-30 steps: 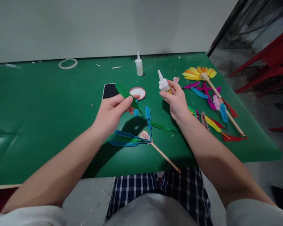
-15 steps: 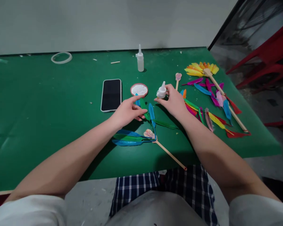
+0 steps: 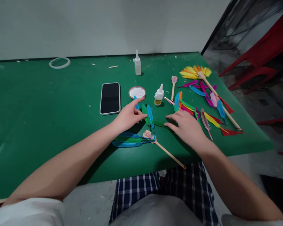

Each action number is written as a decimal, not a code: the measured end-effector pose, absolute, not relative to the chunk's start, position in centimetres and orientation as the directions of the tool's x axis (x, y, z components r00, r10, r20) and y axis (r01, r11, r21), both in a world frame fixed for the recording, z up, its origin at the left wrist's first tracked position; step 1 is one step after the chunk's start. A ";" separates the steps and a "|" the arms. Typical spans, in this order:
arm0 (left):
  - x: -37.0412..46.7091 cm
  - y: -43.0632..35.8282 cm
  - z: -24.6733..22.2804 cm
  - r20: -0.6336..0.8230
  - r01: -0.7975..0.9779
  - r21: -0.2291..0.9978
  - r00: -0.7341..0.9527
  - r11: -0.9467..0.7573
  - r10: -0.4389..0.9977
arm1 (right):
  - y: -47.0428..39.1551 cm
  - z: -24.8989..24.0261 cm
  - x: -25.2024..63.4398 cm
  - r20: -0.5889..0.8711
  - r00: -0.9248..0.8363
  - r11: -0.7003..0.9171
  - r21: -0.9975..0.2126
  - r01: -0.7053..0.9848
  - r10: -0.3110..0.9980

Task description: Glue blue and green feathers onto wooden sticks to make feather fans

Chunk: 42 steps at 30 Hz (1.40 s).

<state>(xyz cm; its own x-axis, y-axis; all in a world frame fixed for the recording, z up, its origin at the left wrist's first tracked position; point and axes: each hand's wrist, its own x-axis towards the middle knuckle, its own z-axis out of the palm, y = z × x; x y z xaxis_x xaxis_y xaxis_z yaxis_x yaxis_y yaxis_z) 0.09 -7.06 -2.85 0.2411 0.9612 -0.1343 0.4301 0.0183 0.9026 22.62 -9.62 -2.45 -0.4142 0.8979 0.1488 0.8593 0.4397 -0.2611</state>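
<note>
Just left of a blue feather [image 3: 150,114], one green feather [image 3: 144,109] lies lengthwise, tip far. The left hand [image 3: 129,116] meets it (pinching or not, I can't tell); the right hand [image 3: 185,125] is released, fingers parted.

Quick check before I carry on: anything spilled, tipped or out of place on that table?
Nothing serious: the yellow-labelled bottle and clear bottle stand upright, with no obvious spill. Only untidiness stands out: a pale sliver lies toward the back like stray scrap, and loose feathers overlap messily at right.
</note>
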 end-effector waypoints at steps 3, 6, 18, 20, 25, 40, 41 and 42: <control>0.1 -7.1 -2.8 -0.122 0.486 0.874 0.243 -0.012 0.962 | -10.4 -3.9 22.5 0.157 -0.400 0.427 -0.226 0.875 0.903; 0.1 -7.0 -3.0 -0.108 0.502 0.864 0.262 -0.040 0.959 | -10.5 -4.1 23.0 0.172 -0.333 0.362 -0.177 0.915 0.927; 0.1 -6.6 -3.6 -0.088 0.497 0.866 0.257 -0.053 0.962 | -14.1 -3.8 21.2 0.346 -0.382 0.510 -0.460 0.727 0.857; 0.1 -6.6 -3.6 -0.083 0.489 0.870 0.260 -0.057 0.962 | -14.3 -4.6 20.5 0.347 -0.419 0.542 -0.467 0.699 0.839; 0.3 -6.8 -3.3 -0.101 0.468 0.883 0.256 -0.032 0.961 | -14.3 -5.5 19.9 0.314 -0.475 0.569 -0.471 0.674 0.822; 0.6 -6.5 -2.9 -0.146 0.491 0.871 0.282 -0.012 0.948 | -14.3 -5.8 20.0 0.318 -0.497 0.590 -0.448 0.672 0.808; 0.5 -6.3 -3.0 -0.149 0.496 0.868 0.293 -0.017 0.944 | -14.3 -5.8 20.0 0.325 -0.496 0.593 -0.448 0.669 0.805; 0.4 -6.2 -2.9 -0.158 0.500 0.866 0.305 -0.017 0.939 | -14.3 -5.9 20.0 0.332 -0.495 0.596 -0.448 0.666 0.803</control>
<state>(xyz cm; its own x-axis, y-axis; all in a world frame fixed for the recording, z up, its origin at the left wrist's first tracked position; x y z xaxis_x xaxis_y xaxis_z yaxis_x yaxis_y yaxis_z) 0.45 -6.22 -2.93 0.3053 0.9391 -0.1578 0.4999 -0.0170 0.8659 19.97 -14.31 -5.86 -0.4953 0.8027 0.3321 0.6661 0.5964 -0.4480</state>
